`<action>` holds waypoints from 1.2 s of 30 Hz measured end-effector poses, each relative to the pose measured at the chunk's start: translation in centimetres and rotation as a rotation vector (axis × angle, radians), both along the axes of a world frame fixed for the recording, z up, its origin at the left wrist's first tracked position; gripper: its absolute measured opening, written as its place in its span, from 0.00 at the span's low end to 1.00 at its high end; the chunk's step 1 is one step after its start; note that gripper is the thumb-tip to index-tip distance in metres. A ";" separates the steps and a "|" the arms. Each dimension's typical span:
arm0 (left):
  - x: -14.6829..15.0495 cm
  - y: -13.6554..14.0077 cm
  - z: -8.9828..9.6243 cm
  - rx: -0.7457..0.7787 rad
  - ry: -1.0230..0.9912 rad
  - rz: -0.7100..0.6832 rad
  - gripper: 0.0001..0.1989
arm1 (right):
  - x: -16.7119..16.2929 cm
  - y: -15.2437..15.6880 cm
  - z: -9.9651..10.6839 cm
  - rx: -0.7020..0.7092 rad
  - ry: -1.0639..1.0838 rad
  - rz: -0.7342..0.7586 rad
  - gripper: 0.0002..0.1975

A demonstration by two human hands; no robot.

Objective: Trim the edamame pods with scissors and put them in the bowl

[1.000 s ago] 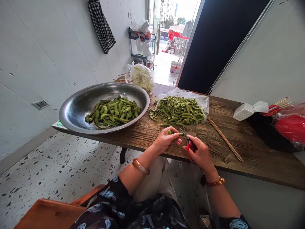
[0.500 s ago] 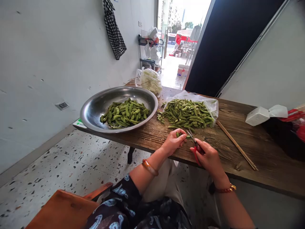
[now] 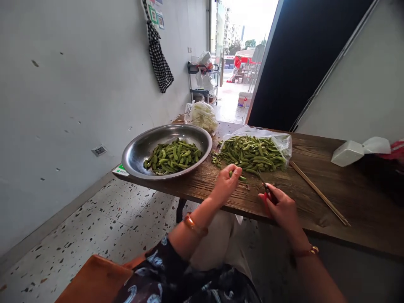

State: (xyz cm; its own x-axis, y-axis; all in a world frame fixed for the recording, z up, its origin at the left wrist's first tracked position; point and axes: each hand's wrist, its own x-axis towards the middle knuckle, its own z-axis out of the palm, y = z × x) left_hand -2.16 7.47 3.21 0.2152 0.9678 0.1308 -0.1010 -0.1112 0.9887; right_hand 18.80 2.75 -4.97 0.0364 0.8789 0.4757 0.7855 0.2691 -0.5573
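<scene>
The site appears to be a small eatery or shop: QR-code signs [image 3: 160, 22] on the wall [image 3: 78, 92]; trolley [image 3: 198, 91] and street doorway [image 3: 233, 82] beyond the far edge of the table [image 3: 307, 208].

Basin [image 3: 136, 159]: metal, smooth, glossy. Table [image 3: 311, 152] shows brown wood, grained, low sheen. Bag [image 3: 285, 145] by green pods [image 3: 254, 156] is thin clear plastic, crinkled. Scissors [image 3: 267, 203]: red handles probably plastic; view blurred. Hanging cloth [image 3: 160, 63]: checked fabric, matt.

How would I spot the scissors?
On the table, find the pods edged by a plastic bag. Below them in the picture, the right hand holds the scissors; a red handle sets them apart from the plain sticks further right.
</scene>
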 end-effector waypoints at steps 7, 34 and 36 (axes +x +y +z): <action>-11.0 4.8 8.6 0.594 0.787 0.696 0.10 | -0.7 -0.1 1.2 -0.008 0.064 -0.008 0.22; 4.8 10.1 -1.5 0.808 1.383 -0.145 0.15 | -0.2 0.9 1.1 -0.020 0.449 -0.151 0.24; 4.5 10.7 -1.9 0.795 1.385 -0.154 0.14 | -0.3 0.9 1.3 -0.028 0.442 -0.153 0.24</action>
